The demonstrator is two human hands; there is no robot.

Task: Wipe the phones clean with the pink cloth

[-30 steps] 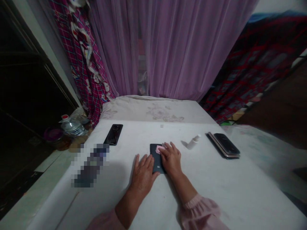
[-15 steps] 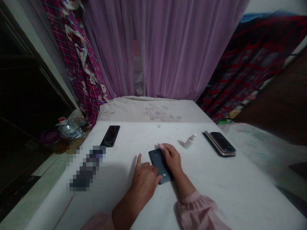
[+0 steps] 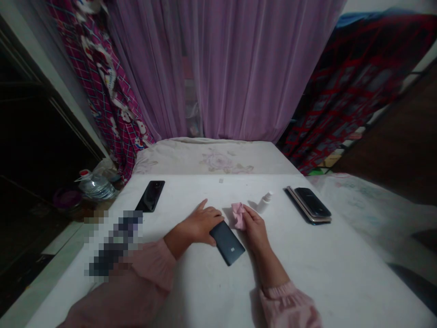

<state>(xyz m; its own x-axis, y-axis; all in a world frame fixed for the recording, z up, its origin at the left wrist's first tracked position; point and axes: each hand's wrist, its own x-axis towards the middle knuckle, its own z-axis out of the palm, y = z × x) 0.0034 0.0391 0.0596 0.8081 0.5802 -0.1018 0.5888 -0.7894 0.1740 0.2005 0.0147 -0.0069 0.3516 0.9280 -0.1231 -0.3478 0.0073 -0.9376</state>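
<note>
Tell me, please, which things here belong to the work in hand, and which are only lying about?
In use:
dark phone, held by the left hand
pink cloth, in the right hand
probably white bottle, nearby

Apparently just lying about:
black phone, left
stack of phones, right
water bottle, far left

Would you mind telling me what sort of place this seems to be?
It is probably a room in a home: purple curtains hang beyond the white-covered work surface, a floral cloth shows at its far end, and a red-capped water bottle stands off to the left.
</note>
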